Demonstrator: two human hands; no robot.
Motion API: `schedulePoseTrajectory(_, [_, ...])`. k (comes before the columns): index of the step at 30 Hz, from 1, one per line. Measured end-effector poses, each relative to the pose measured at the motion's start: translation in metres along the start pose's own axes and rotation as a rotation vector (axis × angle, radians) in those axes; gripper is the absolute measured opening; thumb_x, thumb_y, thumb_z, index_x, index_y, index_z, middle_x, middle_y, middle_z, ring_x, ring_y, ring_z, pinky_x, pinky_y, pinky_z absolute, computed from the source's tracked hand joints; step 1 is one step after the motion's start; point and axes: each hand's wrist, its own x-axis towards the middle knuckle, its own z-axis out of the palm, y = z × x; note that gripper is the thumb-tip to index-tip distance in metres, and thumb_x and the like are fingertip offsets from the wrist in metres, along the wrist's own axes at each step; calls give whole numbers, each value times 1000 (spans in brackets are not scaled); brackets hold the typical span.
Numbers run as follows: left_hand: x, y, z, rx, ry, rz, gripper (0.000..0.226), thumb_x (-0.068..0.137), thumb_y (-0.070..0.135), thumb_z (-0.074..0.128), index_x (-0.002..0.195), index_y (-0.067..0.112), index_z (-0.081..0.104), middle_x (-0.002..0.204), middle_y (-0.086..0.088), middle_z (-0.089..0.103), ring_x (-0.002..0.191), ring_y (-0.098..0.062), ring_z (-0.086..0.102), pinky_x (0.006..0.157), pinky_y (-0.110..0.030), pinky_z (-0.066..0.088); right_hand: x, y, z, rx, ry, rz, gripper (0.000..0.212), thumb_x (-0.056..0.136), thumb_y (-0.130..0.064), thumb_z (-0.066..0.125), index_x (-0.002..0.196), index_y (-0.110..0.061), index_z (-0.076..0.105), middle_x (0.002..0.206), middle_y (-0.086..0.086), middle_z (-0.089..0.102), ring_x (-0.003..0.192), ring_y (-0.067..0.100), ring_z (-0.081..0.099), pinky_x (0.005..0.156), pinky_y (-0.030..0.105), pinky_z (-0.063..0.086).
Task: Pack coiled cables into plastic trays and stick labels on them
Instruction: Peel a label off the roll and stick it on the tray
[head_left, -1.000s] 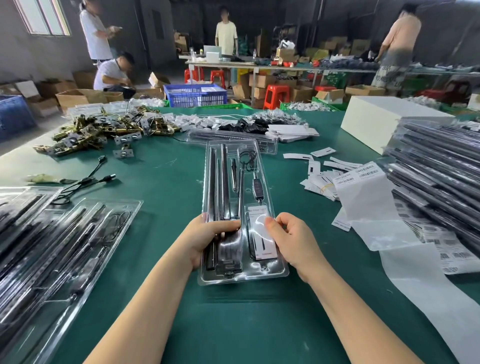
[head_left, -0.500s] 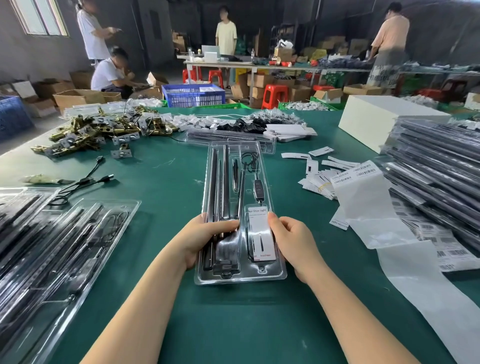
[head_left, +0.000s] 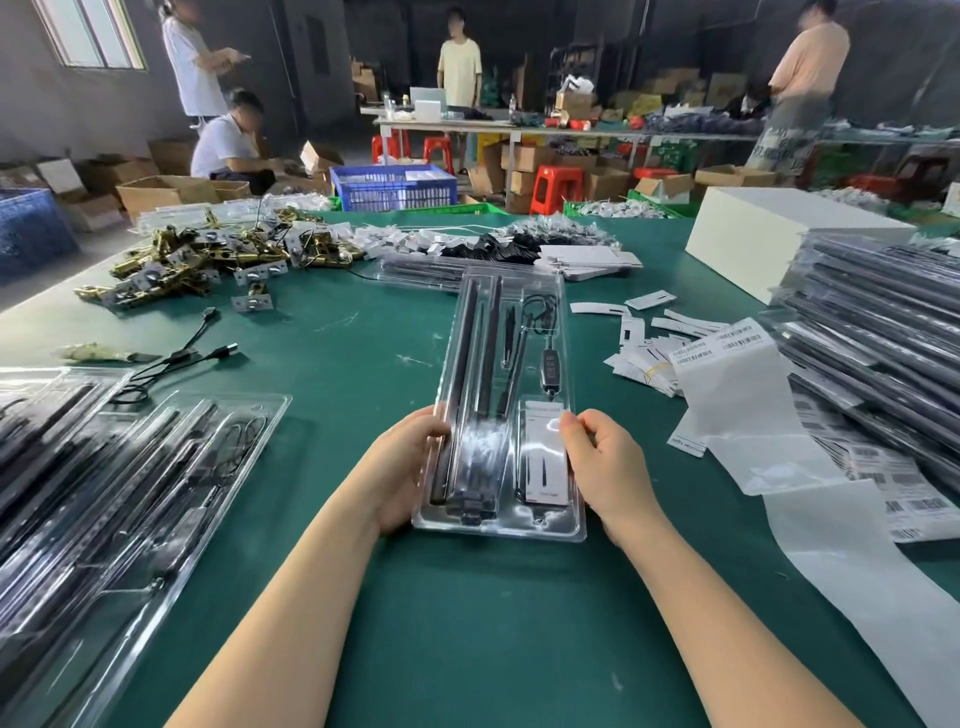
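Tray (head_left: 566, 530) lies lengthwise on green worktop (head_left: 467, 623), cable (head_left: 537, 317) coiled in its far pocket; left hand (head_left: 400, 467) grips left rim, right hand (head_left: 605, 462) pinches right rim beside white card (head_left: 545, 457); best pressed evenly so lid seats flat.

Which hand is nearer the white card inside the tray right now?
Right. The right hand grips the clear tray's right edge, directly beside the white card. The left hand holds the opposite left edge, with the black rods between it and the card.
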Motion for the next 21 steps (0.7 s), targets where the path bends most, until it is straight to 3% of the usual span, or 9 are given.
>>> schedulePoseTrajectory(3, [-1,-2,-1,-33,-104,97,32,91,-3,49,110,14,69,89,-11,72,70,-20,66,60,-32,58,3,3,-3,8,21,9,41,99,-30,49,63,-13,38,46,-9,35,46,6,32,47,21,28])
schedulePoseTrajectory(6, [-2,-5,4,-55,-93,171,35,91,-7,51,119,10,64,103,-15,71,83,-25,69,69,-37,60,5,3,-6,36,32,32,42,99,-32,49,63,-14,38,49,-9,35,48,8,32,51,26,29])
schedulePoseTrajectory(9, [0,-7,11,-107,-35,201,32,90,-9,53,109,12,67,90,-10,74,71,-21,72,57,-31,58,5,2,-7,81,39,71,43,98,-39,48,65,-13,39,47,-12,32,47,7,29,53,28,28])
schedulePoseTrajectory(11, [0,-9,12,-134,-24,213,33,90,-9,53,106,14,68,90,-9,75,73,-22,72,58,-31,58,5,2,-7,93,20,100,46,98,-46,46,64,-16,35,46,-12,29,47,6,28,53,28,27])
schedulePoseTrajectory(18, [0,-10,8,-200,-56,215,40,92,-3,51,130,9,57,120,-17,66,107,-33,63,88,-48,55,5,1,-6,80,1,102,41,98,-38,48,70,-7,45,49,-12,34,53,12,33,56,28,30])
schedulePoseTrajectory(21, [2,-11,9,-193,-39,211,37,94,7,54,131,11,54,121,-17,65,109,-34,62,92,-49,52,6,-2,-7,52,33,66,41,99,-32,49,67,-9,42,52,-8,33,54,13,31,55,29,28])
